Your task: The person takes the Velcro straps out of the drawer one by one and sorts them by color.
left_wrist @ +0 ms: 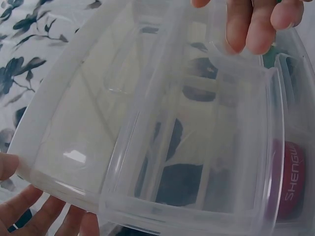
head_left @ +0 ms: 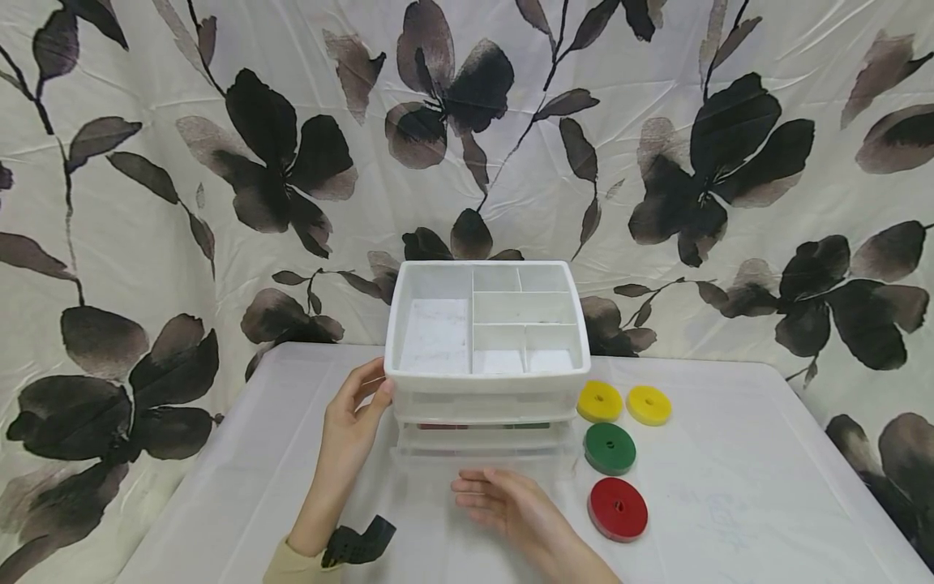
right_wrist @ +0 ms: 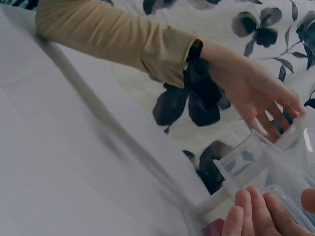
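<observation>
A white drawer organizer [head_left: 430, 383] with clear drawers stands on the table. My left hand [head_left: 353, 418] touches its left front corner, the thumb near the rim and the fingers spread along the side. Clear drawers [left_wrist: 192, 147] stick out below the top in stepped fashion. Inside a lower one sits a red disc [left_wrist: 294, 179] with white lettering, and a bit of green [left_wrist: 269, 58] shows further along. My right hand [head_left: 514, 507] hovers before the drawer fronts, fingers straight and holding nothing. In the right wrist view its fingertips [right_wrist: 252, 206] overlap the drawers.
To the right of the organizer lie two yellow discs [head_left: 600, 401], a green disc [head_left: 610, 448] and a red disc [head_left: 618, 509], each with a centre hole. The organizer's top has several compartments [head_left: 436, 332]. Floral cloth [head_left: 467, 162] hangs behind the white table [head_left: 730, 487].
</observation>
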{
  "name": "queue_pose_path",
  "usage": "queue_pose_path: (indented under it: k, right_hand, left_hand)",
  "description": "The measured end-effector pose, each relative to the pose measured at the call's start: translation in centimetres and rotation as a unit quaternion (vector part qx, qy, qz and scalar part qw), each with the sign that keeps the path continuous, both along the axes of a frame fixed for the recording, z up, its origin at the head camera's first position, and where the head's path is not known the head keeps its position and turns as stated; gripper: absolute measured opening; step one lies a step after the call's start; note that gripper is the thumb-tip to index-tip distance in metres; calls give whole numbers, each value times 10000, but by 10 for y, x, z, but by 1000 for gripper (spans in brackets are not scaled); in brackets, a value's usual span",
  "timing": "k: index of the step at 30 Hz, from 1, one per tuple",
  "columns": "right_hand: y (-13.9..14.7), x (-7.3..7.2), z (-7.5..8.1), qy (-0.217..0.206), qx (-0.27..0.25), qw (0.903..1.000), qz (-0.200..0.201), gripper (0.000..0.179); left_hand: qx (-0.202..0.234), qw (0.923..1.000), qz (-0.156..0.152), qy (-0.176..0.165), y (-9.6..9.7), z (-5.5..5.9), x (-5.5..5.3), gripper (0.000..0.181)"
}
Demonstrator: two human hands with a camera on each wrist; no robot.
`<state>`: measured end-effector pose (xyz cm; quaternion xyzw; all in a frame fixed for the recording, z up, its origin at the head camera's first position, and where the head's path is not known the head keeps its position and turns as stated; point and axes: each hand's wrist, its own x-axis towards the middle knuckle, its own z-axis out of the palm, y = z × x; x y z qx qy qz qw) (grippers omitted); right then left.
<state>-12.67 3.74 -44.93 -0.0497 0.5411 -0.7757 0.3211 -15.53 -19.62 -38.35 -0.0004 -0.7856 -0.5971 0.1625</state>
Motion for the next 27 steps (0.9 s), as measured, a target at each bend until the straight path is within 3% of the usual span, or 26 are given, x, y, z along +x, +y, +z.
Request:
queue_pose_path:
  k: [27]
  right_hand:
    - [-8,-27,-4,126,-193,9994,-246,48]
  left_hand:
    - [-57,9999,56,-97,-1,0,0,41]
